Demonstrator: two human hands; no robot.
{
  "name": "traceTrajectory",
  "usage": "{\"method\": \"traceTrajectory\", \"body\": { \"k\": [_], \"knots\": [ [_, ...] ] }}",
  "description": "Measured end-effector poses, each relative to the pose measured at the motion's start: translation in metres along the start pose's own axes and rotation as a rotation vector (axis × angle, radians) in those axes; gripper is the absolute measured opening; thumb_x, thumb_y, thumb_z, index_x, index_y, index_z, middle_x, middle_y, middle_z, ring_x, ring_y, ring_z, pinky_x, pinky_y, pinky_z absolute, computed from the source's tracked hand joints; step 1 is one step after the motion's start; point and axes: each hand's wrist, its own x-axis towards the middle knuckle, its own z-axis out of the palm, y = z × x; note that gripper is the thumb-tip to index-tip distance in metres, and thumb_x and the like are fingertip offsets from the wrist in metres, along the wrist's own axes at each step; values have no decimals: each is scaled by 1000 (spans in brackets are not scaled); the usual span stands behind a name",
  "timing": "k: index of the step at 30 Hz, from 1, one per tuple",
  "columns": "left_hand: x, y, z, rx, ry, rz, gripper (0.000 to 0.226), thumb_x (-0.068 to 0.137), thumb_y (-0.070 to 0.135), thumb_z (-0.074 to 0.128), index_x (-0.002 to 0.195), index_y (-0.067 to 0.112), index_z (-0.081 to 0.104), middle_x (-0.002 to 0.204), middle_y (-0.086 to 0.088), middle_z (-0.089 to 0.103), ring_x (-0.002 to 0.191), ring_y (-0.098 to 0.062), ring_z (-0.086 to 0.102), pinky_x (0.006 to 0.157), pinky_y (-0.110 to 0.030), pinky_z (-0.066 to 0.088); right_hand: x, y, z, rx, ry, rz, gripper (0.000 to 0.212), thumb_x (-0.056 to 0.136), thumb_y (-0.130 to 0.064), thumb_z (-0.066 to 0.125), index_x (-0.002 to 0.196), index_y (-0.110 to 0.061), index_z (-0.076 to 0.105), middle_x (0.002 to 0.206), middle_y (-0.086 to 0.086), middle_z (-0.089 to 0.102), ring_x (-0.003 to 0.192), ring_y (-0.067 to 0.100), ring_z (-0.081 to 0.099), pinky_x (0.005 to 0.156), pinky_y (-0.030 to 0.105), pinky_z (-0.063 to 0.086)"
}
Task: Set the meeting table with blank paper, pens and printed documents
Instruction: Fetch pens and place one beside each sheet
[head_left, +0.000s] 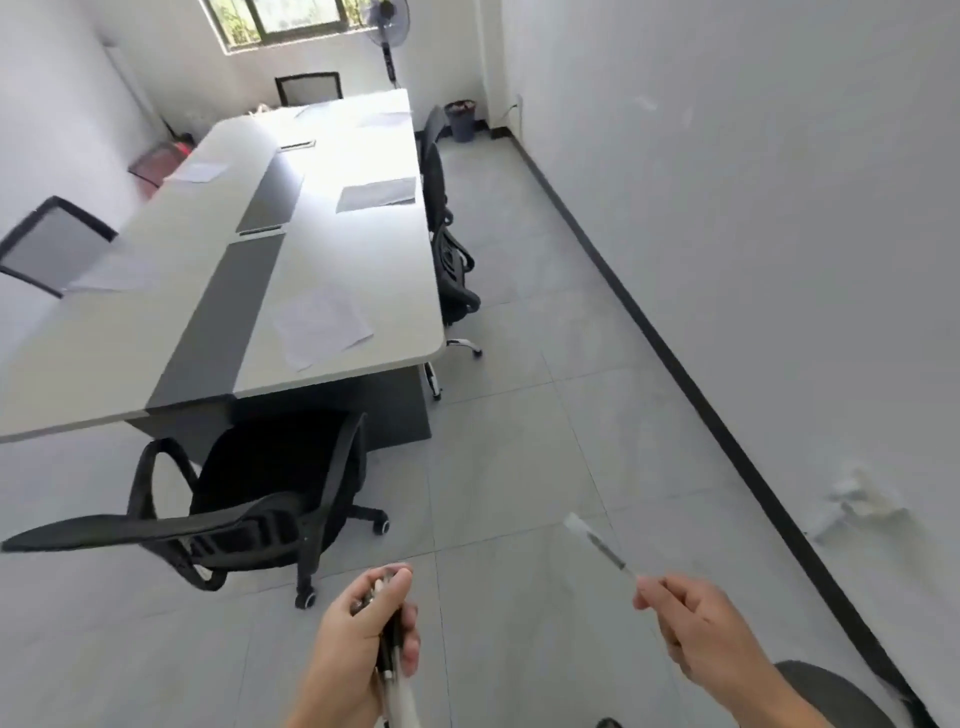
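A grey tiled floor (519, 441) runs beside a white wall in a narrow meeting room. Nearest, the left hand (358, 634) grips a bundle of pens (387, 662), fingers curled round them, while the right hand (696, 623) pinches a single pen (602, 548) by its end, held out over the floor. Just ahead, a black office chair (270, 499) stands at the near end of the meeting table (363, 249). White sheets (322, 327) lie at several places along the tabletop, and more chairs (452, 260) line its right side. Beyond are a bin (461, 120), a fan (387, 21) and a window (280, 21).
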Motion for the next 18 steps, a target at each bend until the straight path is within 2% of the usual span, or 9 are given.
{"method": "traceTrajectory", "body": {
  "k": [5, 10, 14, 18],
  "knots": [
    [26, 16, -17, -150, 170, -6, 7, 92, 2, 55, 97, -2, 58, 48, -14, 48, 27, -20, 42, 33, -18, 36, 76, -59, 34, -71, -194, -23, 26, 97, -13, 54, 80, 5, 61, 49, -1, 27, 38, 9, 23, 34, 15, 22],
    [82, 40, -51, -207, 288, -40, 8, 94, 4, 54, 97, -2, 58, 48, -14, 49, 28, -20, 43, 35, -19, 37, 150, -94, 90, -134, -290, -11, 23, 99, -7, 48, 87, 8, 62, 49, 1, 32, 37, 11, 27, 35, 19, 23],
    [146, 79, -75, -215, 287, -6, 8, 93, 5, 55, 96, -2, 58, 47, -12, 48, 29, -20, 43, 35, -19, 35, 202, -125, 141, -242, -321, -47, 25, 99, -10, 48, 87, 6, 64, 48, 3, 44, 38, 13, 37, 39, 23, 28],
    [202, 136, -96, -193, 216, 28, 14, 94, 8, 56, 99, -5, 58, 49, -13, 46, 31, -20, 44, 35, -19, 36, 247, -170, 191, -244, -311, -39, 27, 99, -11, 48, 81, 5, 62, 47, 2, 44, 40, 17, 38, 39, 25, 28]
  ]
}}
